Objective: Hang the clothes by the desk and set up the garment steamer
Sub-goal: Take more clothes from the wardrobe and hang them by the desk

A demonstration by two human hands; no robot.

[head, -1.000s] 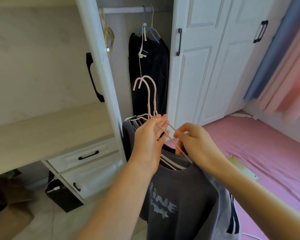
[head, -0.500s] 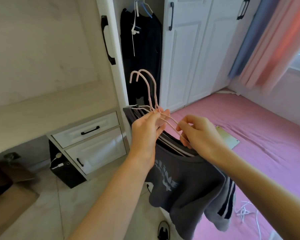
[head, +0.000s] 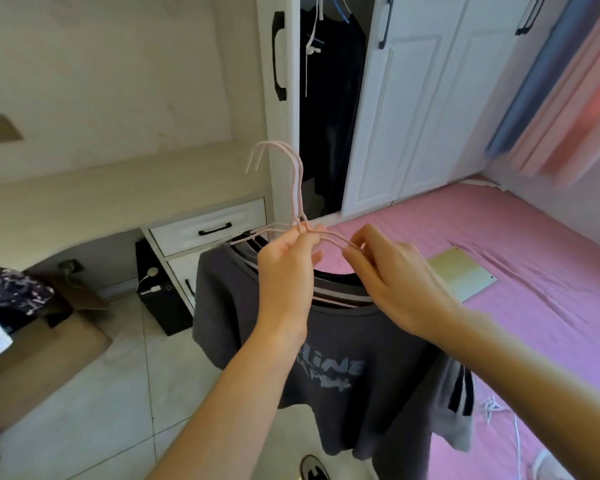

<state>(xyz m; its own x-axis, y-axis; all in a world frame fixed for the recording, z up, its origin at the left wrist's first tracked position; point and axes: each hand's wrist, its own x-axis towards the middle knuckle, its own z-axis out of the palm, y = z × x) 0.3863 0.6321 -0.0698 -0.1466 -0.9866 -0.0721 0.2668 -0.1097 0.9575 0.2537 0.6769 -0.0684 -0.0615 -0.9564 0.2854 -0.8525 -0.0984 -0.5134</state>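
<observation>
Two pink wire hangers [head: 293, 181] stand with their hooks up in front of me. A dark grey t-shirt [head: 329, 375] with pale lettering hangs from them, with a second striped garment behind it. My left hand [head: 286, 271] pinches the hangers at the neck below the hooks. My right hand [head: 392, 282] grips the right shoulder wire of the hangers at the shirt's collar. The desk [head: 94, 199] lies to the left, its top bare. No steamer is in view.
A drawer unit [head: 208, 233] stands under the desk's right end beside the open wardrobe [head: 329, 109], where dark clothes hang. A pink bed [head: 520, 258] fills the right. A cardboard box [head: 49, 344] and a black case [head: 160, 299] sit on the tiled floor.
The view has tilted down and left, so the desk and floor show more. Both hands keep their hold on the hangers, which have shifted slightly toward the desk.
</observation>
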